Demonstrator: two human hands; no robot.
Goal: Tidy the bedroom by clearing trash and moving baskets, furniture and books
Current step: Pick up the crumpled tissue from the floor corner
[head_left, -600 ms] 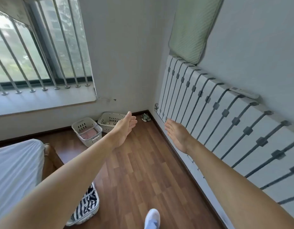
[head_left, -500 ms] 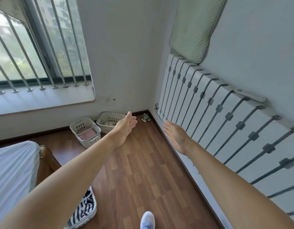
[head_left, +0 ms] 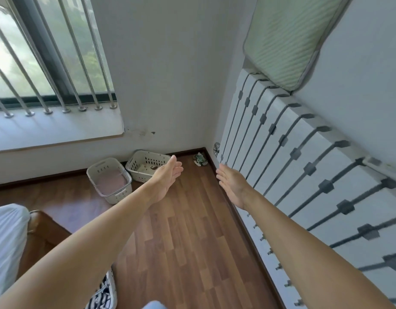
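Both my arms stretch forward over the wooden floor (head_left: 192, 241). My left hand (head_left: 164, 179) is open with straight fingers, empty, hovering in front of a white basket (head_left: 145, 166) that leans against the far wall. Beside it stands a second white basket (head_left: 109, 180) with pink cloth inside. My right hand (head_left: 231, 186) is open and empty too, close to a white slatted panel (head_left: 304, 175) on the right wall. A small crumpled green scrap (head_left: 200, 159) lies in the far corner.
A bed with a white sheet (head_left: 7, 237) and brown frame sits at the left. A basket of striped cloth (head_left: 104, 293) lies near my feet. A green cushion (head_left: 284, 39) rests on top of the panel, and a barred window (head_left: 47, 52) fills the left wall.
The view has moved closer to the corner. Both hands stay open and stretched forward, with the right hand's fingers now more upright.
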